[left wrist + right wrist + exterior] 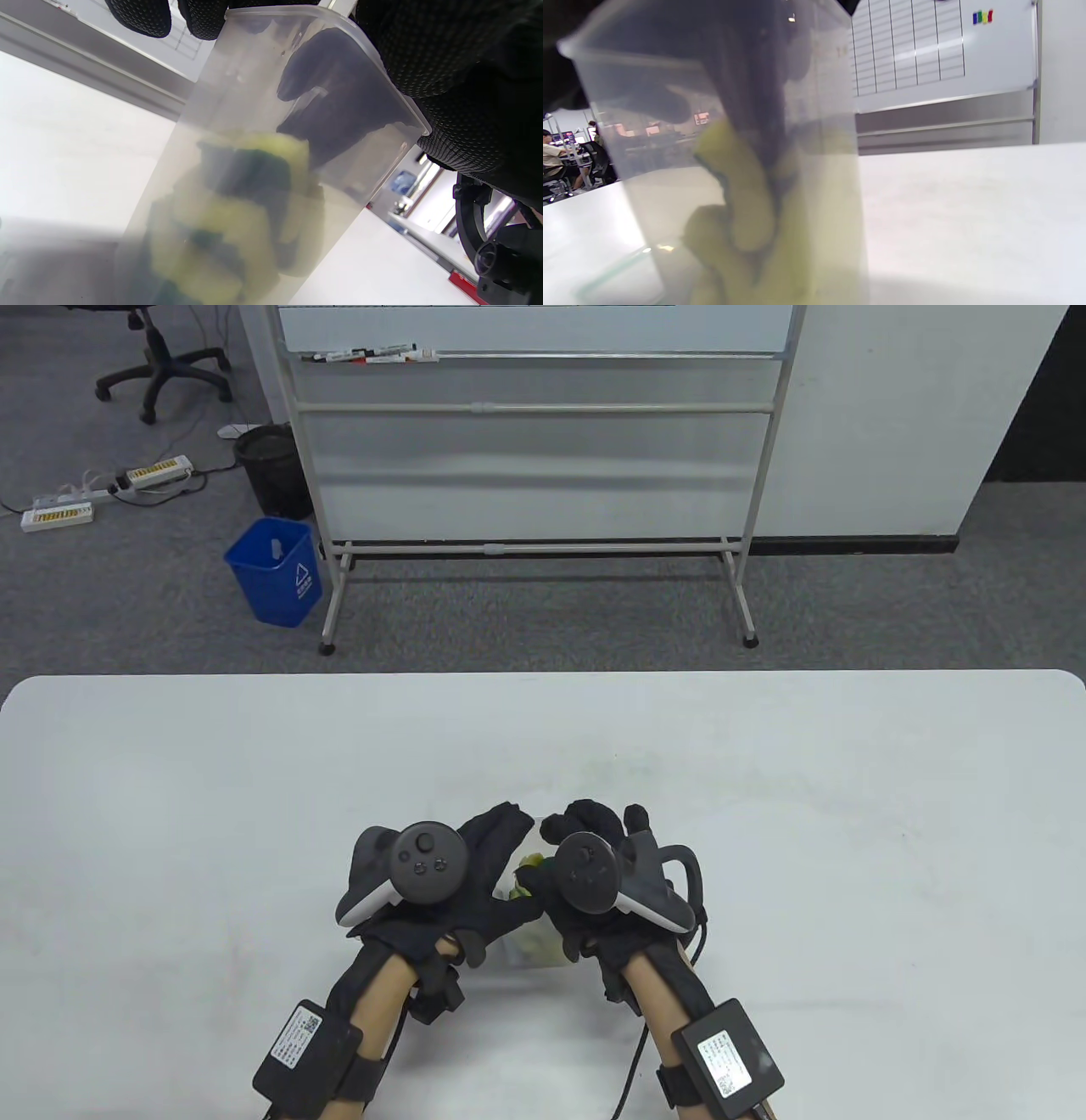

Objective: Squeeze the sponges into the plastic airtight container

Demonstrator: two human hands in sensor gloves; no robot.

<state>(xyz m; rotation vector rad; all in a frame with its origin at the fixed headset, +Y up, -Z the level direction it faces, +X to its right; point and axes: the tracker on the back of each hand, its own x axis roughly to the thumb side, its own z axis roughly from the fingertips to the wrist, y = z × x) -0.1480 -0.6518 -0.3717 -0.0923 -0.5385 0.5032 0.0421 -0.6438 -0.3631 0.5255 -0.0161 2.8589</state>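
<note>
A clear plastic container (528, 943) stands on the white table (254, 780) between my two hands. Yellow and green sponges (531, 867) are crammed inside it; they show through the wall in the left wrist view (237, 203) and the right wrist view (742, 203). My left hand (501, 848) grips the container's left side, its fingertips (140, 15) over the rim. My right hand (585, 823) reaches into the container's mouth from the right. Its fingers (335, 97) press down on the top of the sponges inside the container (818, 127).
A whiteboard on a wheeled stand (543, 475) stands beyond the table's far edge, with a blue bin (276, 572) on the floor at its left. A blurred green-edged flat thing (606, 275) lies on the table beside the container.
</note>
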